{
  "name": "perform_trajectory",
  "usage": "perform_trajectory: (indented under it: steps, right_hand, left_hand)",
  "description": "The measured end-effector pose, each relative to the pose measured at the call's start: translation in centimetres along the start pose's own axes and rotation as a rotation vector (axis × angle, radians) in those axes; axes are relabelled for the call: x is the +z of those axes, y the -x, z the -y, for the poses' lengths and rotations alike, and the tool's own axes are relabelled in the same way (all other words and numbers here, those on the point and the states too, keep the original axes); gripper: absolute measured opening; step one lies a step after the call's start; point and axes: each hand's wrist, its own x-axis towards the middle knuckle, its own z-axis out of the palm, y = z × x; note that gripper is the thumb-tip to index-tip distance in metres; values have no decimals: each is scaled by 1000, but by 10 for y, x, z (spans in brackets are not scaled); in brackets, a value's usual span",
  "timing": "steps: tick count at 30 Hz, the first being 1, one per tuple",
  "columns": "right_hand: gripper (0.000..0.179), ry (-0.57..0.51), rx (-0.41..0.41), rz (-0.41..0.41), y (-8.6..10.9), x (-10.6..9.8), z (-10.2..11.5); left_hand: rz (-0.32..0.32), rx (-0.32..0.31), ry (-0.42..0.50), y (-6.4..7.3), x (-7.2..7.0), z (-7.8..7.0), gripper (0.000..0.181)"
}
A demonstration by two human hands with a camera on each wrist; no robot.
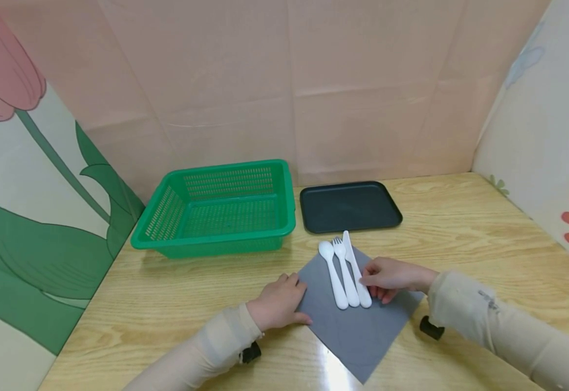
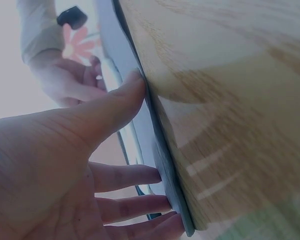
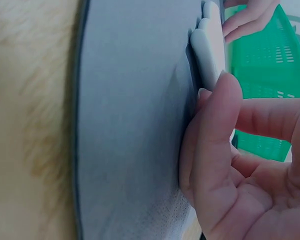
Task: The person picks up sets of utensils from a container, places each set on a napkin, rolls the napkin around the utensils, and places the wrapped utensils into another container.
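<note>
A grey napkin (image 1: 358, 336) lies turned cornerwise on the table. Across it, side by side, rest a white spoon (image 1: 334, 277), a white fork (image 1: 347, 277) and a white knife (image 1: 355, 266), the knife furthest right. My right hand (image 1: 394, 278) has its fingers curled at the knife's handle; in the right wrist view the thumb and a fingertip pinch the edge of that handle (image 3: 205, 57). My left hand (image 1: 280, 304) rests at the napkin's left edge. Its thumb and fairly straight fingers touch that edge in the left wrist view.
A green plastic basket (image 1: 235, 236) stands at the back left. Beside it, behind the napkin, lies a black tray (image 1: 350, 206). A pink sheet (image 1: 362, 108) hangs along the table's back edge, and patterned sheets flank both sides.
</note>
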Motion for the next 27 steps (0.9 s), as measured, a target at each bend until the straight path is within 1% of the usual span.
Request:
perform_trajectory:
  steps: [14, 21, 27]
  right_hand:
    - [19, 52, 5, -20, 0, -1, -1]
    - [19, 72, 7, -30, 3, -2, 2]
    - [19, 73, -9, -36, 5, -1, 3]
  left_hand:
    - [1, 3, -8, -1, 0, 0, 60]
    - [0, 1, -10, -1, 0, 0, 60]
    - [4, -4, -11, 0, -1, 0, 61]
